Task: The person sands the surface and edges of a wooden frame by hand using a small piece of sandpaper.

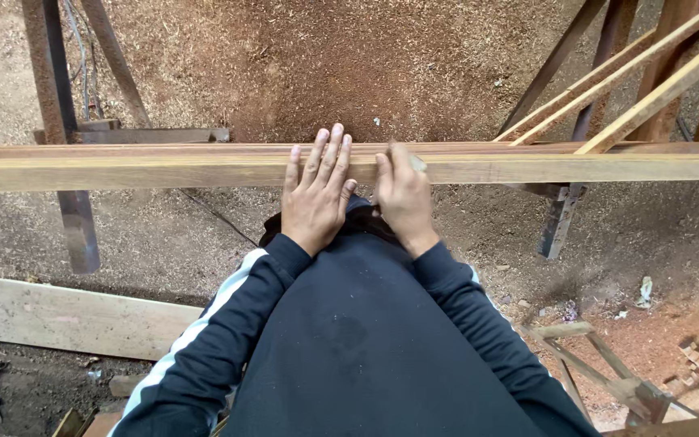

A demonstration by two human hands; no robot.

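A long pale wooden plank runs horizontally across the view at waist height, with a darker reddish plank lying right behind it. My left hand lies flat on the pale plank, fingers spread and pointing away from me. Just to its right, my right hand rests on the same plank with its fingers curled, pressing a small pale object to the wood; I cannot tell what that object is. Both arms are in dark sleeves, the left with a white stripe.
Sawdust covers the ground. A flat board lies on the floor at the lower left. Thin pale battens lean at the upper right. Dark metal posts stand at the left, and wood scraps lie at the lower right.
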